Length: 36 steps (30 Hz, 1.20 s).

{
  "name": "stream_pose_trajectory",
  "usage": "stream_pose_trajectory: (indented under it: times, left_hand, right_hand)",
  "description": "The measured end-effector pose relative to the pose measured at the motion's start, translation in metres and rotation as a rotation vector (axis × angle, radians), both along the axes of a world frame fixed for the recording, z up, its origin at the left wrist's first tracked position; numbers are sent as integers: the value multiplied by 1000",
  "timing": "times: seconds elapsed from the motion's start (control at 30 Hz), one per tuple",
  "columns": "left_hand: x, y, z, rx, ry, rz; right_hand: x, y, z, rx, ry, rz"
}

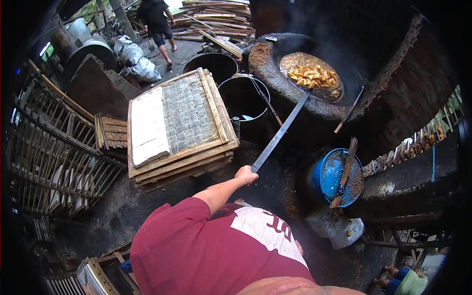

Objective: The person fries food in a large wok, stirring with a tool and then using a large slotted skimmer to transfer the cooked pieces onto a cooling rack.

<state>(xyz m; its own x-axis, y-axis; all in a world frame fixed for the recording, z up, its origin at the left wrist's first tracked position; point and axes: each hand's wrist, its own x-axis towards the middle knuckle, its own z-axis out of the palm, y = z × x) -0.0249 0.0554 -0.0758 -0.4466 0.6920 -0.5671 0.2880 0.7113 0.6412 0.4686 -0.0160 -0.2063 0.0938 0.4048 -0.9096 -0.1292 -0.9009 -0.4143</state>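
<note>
My left hand [247, 176] is closed around the near end of a long flat metal handle [282, 131]. The handle slants away over the rim of a round masonry stove [262, 59]. Its far end reaches a wide pan of bubbling oil [295, 59], where golden-brown tofu pieces [313, 76] are heaped. Whatever joins the handle under the pieces is hidden. Left of the handle, a white tofu slab [149, 125] covers part of a woven mat [190, 110] on stacked wooden frames [184, 162]. My right hand is out of view.
Two dark drums [245, 97] [211, 64] stand beside the stove. A blue barrel [317, 177] with a stick broom [346, 169] on top is at right, near a white plastic jerrycan [337, 230]. Another person [155, 22] walks by a wood pile [214, 18]; someone else [403, 280] is at lower right.
</note>
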Motion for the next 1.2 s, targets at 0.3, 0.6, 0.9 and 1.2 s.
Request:
stream_pose_trajectory:
  times: [0.3,0.6,0.9,1.2]
  left_hand:
    - [1,-9,-3,4,-47,75]
    - [1,-6,-17,-5,-64,76]
    - [0,0,-28,-43,-107,66]
    - [-3,-1,-29,-41,-140,100]
  right_hand:
    - [-14,13,19,27,30,8]
    - [17,-3,-32,-88,-268,126]
    - [-2,23,15,230,-95,-70]
    - [-4,26,29,52,-81,-159]
